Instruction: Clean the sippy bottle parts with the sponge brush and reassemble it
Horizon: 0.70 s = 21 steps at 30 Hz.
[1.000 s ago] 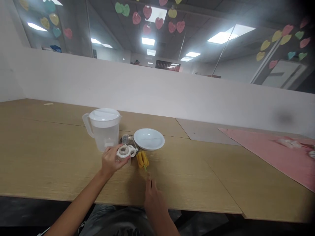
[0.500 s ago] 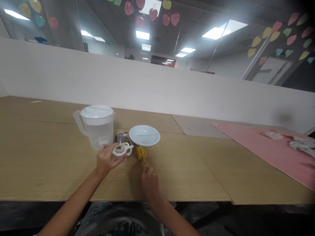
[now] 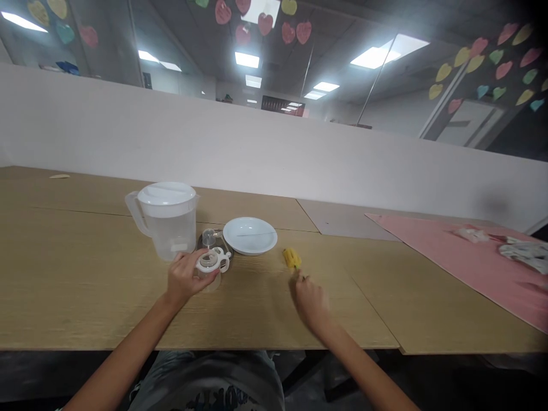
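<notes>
Your left fingers grip a clear container with a white collar (image 3: 209, 268); your right fingers pinch a yellow brush-like tool's stem (image 3: 292, 258).

Dark lettering (image 3: 220, 398) on the grey fabric shirt (image 3: 205, 377), below and between the left hand (image 3: 185, 279) and right hand (image 3: 311, 299), is cut off and cannot be read reliably. The small white rectangular label (image 3: 177, 248) on the translucent plastic jug (image 3: 171, 228), just beyond the left hand, is illegible.

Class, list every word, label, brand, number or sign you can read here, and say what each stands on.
Nothing can be read with certainty.
Shirt: dark lettering, cut off by the picture's lower edge and too unclear.
Pitcher: a pale patch, perhaps a label, no legible text.
Heart-shaped notes: any writing is too small.
</notes>
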Each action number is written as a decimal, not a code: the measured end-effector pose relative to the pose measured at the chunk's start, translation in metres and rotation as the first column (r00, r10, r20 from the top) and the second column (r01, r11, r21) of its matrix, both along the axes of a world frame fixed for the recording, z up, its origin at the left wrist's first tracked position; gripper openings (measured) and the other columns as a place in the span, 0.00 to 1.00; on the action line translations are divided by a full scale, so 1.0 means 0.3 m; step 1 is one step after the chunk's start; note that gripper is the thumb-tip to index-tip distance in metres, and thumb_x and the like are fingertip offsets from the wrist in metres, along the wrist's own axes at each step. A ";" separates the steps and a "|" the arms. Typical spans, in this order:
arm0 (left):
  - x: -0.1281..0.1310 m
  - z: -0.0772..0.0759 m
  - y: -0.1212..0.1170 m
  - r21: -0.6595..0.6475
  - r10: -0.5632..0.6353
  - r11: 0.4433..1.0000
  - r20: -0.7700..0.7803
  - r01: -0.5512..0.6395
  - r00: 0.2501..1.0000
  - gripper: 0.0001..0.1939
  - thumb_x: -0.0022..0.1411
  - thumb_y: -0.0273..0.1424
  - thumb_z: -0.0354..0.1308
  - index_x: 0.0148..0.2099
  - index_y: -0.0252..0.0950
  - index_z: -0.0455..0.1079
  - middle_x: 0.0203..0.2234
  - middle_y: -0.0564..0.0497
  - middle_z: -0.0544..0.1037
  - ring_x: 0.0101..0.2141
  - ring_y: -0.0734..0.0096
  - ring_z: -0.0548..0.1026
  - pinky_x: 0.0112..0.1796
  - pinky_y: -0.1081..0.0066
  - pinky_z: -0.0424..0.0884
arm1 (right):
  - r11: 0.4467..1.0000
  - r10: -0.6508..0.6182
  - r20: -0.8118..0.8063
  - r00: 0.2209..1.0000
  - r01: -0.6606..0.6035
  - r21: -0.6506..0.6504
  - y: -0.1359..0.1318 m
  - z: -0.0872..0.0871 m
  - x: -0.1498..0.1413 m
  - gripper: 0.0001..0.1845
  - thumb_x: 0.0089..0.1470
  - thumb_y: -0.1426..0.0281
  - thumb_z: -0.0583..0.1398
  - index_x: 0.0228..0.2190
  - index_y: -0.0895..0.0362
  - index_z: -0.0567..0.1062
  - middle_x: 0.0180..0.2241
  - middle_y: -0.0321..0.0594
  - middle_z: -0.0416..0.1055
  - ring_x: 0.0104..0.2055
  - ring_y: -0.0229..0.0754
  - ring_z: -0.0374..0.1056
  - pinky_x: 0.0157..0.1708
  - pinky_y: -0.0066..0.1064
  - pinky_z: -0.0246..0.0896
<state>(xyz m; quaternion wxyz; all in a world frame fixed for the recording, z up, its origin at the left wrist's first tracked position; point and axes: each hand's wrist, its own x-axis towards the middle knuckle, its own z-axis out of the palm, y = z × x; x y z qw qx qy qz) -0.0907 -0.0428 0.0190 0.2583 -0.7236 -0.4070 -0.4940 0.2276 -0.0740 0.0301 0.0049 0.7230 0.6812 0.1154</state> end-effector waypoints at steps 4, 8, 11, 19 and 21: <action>-0.001 0.001 0.001 -0.006 -0.003 1.000 0.011 0.003 1.000 0.21 0.52 0.40 0.62 0.45 0.34 0.66 0.34 0.45 0.79 0.31 0.63 0.76 0.36 0.66 0.69 | 0.993 -0.119 -0.077 0.990 0.117 -0.031 0.211 0.052 0.023 0.23 0.54 0.84 0.47 0.51 0.70 0.66 0.35 0.59 0.72 0.38 0.48 0.72 0.33 0.33 0.63; 0.000 0.002 0.000 -0.012 0.006 1.000 0.024 -0.006 1.000 0.20 0.52 0.40 0.62 0.45 0.35 0.67 0.34 0.46 0.79 0.31 0.64 0.76 0.36 0.66 0.69 | 0.985 -0.173 -0.118 0.978 0.173 -0.011 0.377 0.131 0.063 0.19 0.56 0.81 0.48 0.46 0.66 0.71 0.36 0.56 0.73 0.39 0.47 0.71 0.34 0.31 0.61; 0.003 0.004 0.000 0.001 -0.001 1.000 0.018 0.001 1.000 0.21 0.53 0.40 0.62 0.45 0.34 0.66 0.34 0.46 0.79 0.31 0.65 0.76 0.36 0.67 0.68 | 0.975 -0.187 -0.143 0.972 0.202 0.093 0.420 0.189 0.103 0.24 0.57 0.79 0.47 0.55 0.63 0.62 0.41 0.56 0.70 0.41 0.48 0.69 0.35 0.32 0.60; 0.002 -0.002 0.005 0.008 -0.030 1.000 0.008 0.030 1.000 0.22 0.52 0.39 0.62 0.46 0.33 0.66 0.34 0.46 0.79 0.30 0.65 0.76 0.35 0.66 0.68 | 0.965 -0.140 -0.229 0.963 0.184 0.186 0.387 0.136 0.165 0.23 0.52 0.77 0.55 0.50 0.54 0.70 0.37 0.46 0.70 0.35 0.44 0.68 0.31 0.29 0.56; 0.002 -0.004 0.006 0.008 -0.032 0.999 0.008 0.032 0.999 0.22 0.52 0.39 0.62 0.46 0.33 0.66 0.34 0.45 0.79 0.31 0.64 0.77 0.35 0.66 0.68 | 0.945 -0.144 -0.252 0.957 0.209 0.252 0.385 0.117 0.171 0.26 0.53 0.77 0.53 0.54 0.54 0.66 0.40 0.48 0.69 0.34 0.43 0.67 0.30 0.29 0.56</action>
